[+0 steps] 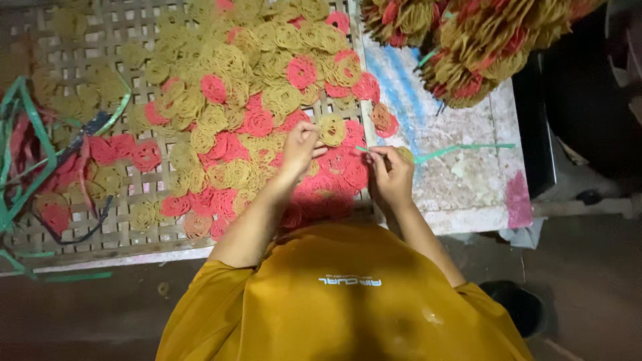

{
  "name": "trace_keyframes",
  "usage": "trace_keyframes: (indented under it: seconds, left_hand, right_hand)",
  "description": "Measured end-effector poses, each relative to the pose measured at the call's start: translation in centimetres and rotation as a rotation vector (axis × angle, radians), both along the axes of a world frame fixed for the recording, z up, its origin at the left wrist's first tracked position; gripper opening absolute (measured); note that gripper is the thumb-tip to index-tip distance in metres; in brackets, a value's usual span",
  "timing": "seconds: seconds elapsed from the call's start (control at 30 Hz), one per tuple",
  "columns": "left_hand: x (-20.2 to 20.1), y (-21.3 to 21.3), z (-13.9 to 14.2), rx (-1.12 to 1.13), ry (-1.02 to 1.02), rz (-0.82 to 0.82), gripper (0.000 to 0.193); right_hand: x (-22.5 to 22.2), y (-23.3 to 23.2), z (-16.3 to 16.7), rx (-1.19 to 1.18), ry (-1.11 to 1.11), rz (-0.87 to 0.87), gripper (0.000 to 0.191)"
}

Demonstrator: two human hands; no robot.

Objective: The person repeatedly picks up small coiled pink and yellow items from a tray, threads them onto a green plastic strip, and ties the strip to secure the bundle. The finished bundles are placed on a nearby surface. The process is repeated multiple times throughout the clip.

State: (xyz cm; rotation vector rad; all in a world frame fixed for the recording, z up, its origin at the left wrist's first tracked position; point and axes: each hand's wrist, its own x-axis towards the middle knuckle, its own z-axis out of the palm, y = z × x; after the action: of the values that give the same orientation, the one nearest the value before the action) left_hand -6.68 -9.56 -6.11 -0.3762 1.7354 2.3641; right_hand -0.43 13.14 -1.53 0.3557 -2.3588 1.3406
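Note:
Many flat spiral coils, red and yellow (pixel 254 100), lie spread on a woven lattice tray (pixel 120 27). My left hand (pixel 299 150) reaches over them and pinches the edge of a yellow coil (pixel 332 129). My right hand (pixel 391 175) is closed on the end of a thin green strip (pixel 461 148), which runs to the right across the white tabletop (pixel 468 187). The two hands are close together, with the coil between their fingertips.
Tied bundles of coils (pixel 481 40) are stacked at the back right on the tabletop. Loose green and red strips (pixel 27 154) lie at the left end of the tray. Dark floor (pixel 588 281) lies below the table's edge.

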Motion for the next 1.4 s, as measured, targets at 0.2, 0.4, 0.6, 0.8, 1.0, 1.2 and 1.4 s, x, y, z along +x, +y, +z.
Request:
trace_keyframes:
  seconds: [0.2, 0.4, 0.6, 0.8, 1.0, 1.2, 1.4]
  left_hand:
    - [1.6, 2.3, -1.7, 0.013, 0.112, -0.090, 0.010]
    - [2.4, 3.0, -0.6, -0.066, 0.094, -0.164, 0.009]
    - [2.9, 3.5, -0.7, -0.092, 0.151, -0.155, 0.008]
    - [2.8, 4.2, -0.8, -0.079, 0.168, -0.093, 0.006]
    - [3.5, 4.9, -0.9, 0.014, 0.305, -0.216, 0.006]
    - [3.5, 5.8, 0.0, 0.020, 0.359, -0.273, 0.008]
    - [3.1, 7.7, 3.8, -0.207, 0.430, -0.334, 0.015]
  right_hand:
    - [0.3, -0.8, 0.7, 0.072, -0.072, -0.067, 0.007]
    - [0.1, -1.1, 0.7, 0.094, -0.092, -0.048, 0.005]
    - [0.1, -1.1, 0.4, 0.115, -0.041, -0.012, 0.005]
    - [0.3, -1.3, 0.3, 0.094, -0.053, -0.034, 0.004]
    - [0.2, -1.4, 0.1, 0.070, -0.090, -0.061, 0.005]
    - [0.3, -0.9, -1.4, -0.071, -0.125, -0.046, 0.006]
    - [0.3, 1.5, -3.0, -0.399, -0.165, 0.021, 0.011]
